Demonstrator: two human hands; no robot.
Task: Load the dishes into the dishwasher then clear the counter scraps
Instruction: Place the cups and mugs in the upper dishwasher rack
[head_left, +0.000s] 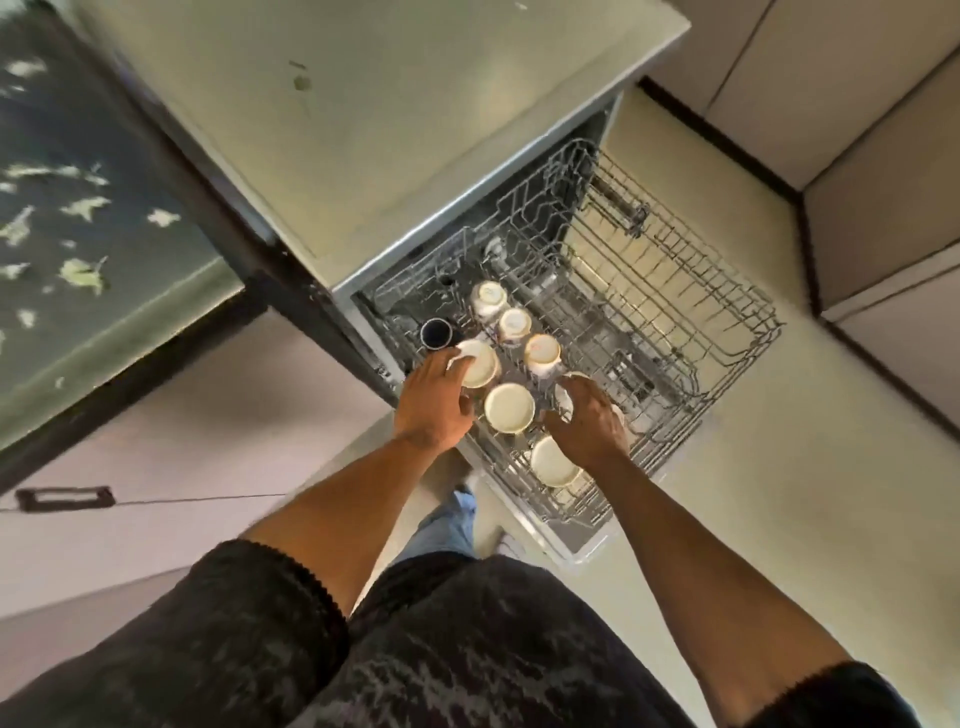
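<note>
— Two hands over the wire rack, then. What has each got?

— The left hand has its fingers curled over the rim of a smooth cream bowl, upside down at the rack's near-left edge. The right hand is curled over another pale dish, mostly hidden under the fingers; I cannot tell its shape.

— What else sits in that rack?

— Three small round cups, glazed white with a dark pattern, stand upturned in a diagonal row. A dark cup sits beside the held bowl. Two more round cream bowls lie bottoms up between and below the hands.

— And the counter?

— Dark and glossy at the left, strewn with torn pale-green scraps. The dishwasher's flat top is dull cream.
</note>
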